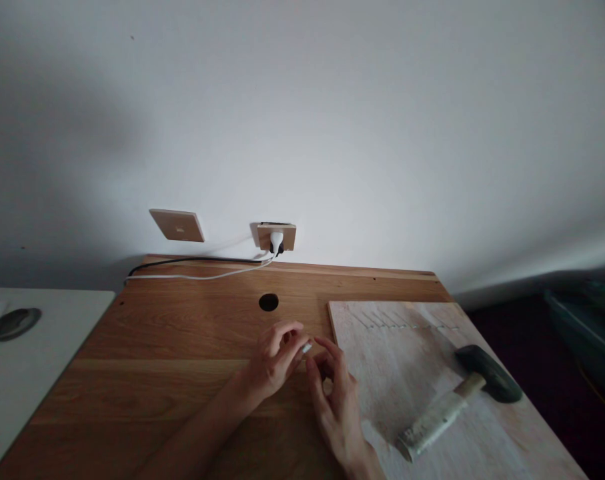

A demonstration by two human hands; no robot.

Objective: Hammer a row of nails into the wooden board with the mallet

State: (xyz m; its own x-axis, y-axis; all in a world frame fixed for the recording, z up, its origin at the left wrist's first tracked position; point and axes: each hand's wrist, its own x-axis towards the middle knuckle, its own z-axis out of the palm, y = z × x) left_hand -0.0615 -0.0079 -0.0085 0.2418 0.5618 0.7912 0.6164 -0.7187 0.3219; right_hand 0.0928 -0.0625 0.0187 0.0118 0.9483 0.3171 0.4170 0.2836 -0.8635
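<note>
My left hand [275, 360] rests on the wooden desk [172, 353] with its fingers curled, pinching a small pale object [307, 347] at the fingertips. My right hand [335, 393] is just beside it, fingers bent, its fingertips close to the same small object. Both hands sit near the left edge of a pale wooden board [407, 373]. A hammer [457, 393] with a dark head and a wrapped light handle lies on the board, to the right of my right hand. A row of thin nails [407, 320] lines the board's far end.
A round cable hole [269, 302] is in the desk behind my hands. Black and white cables [197, 270] run along the back edge to a wall socket [277, 237]. A white table [17, 353] with a dark round object [15, 323] stands at the left.
</note>
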